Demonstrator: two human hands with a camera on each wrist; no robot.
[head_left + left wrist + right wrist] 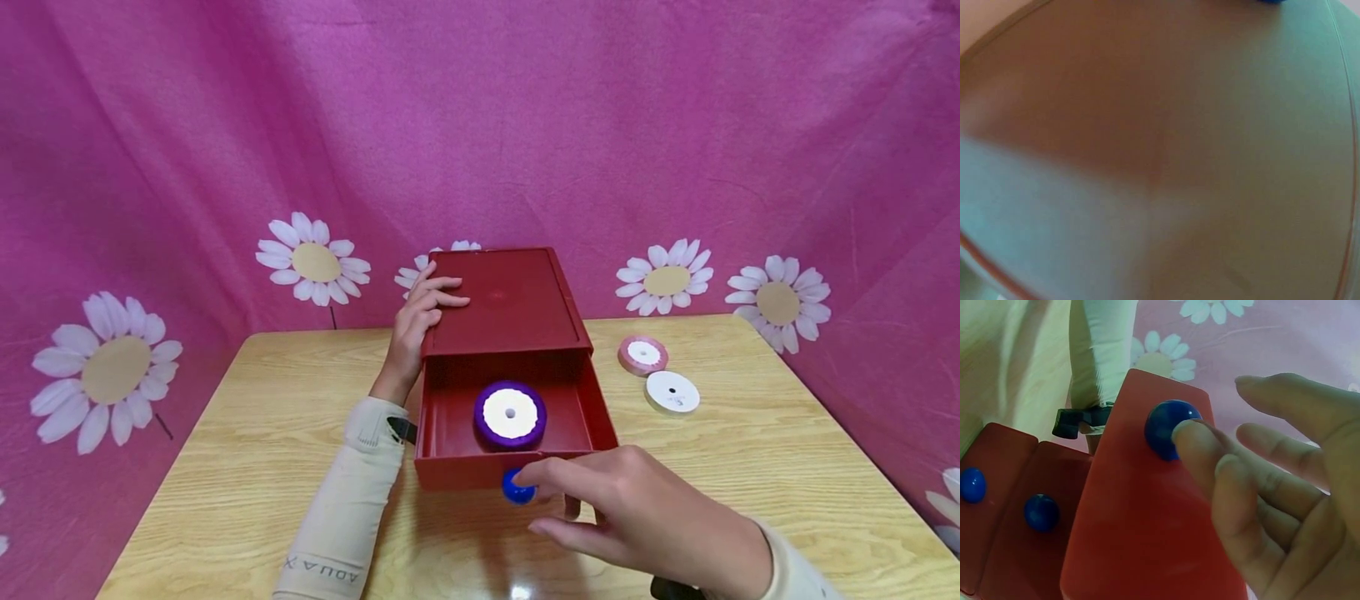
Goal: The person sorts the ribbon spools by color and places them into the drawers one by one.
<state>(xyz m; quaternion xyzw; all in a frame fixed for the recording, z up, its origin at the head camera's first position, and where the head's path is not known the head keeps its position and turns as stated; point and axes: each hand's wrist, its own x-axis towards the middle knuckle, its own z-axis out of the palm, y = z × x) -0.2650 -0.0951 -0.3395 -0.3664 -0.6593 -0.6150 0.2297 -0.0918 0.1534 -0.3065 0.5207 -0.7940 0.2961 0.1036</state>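
Observation:
A red drawer unit [510,304] stands on the table with its top drawer [457,472] pulled out. Inside that drawer lies a spool of purple ribbon [510,414] with a white face. My left hand [416,325] rests on the unit's upper left edge, fingers spread over the top. At the drawer front, a fingertip of my right hand [611,504] touches the round blue knob [517,487]; the thumb stands apart from it. The right wrist view shows this knob [1169,428] beside the right hand's fingers [1200,447]. Only a blurred surface fills most of the left wrist view.
A pink ribbon spool [642,356] and a white spool [672,392] lie on the wooden table [757,467], right of the unit. Two lower drawers [1007,519] with blue knobs are closed. A pink cloth [510,125] with daisies hangs behind the table.

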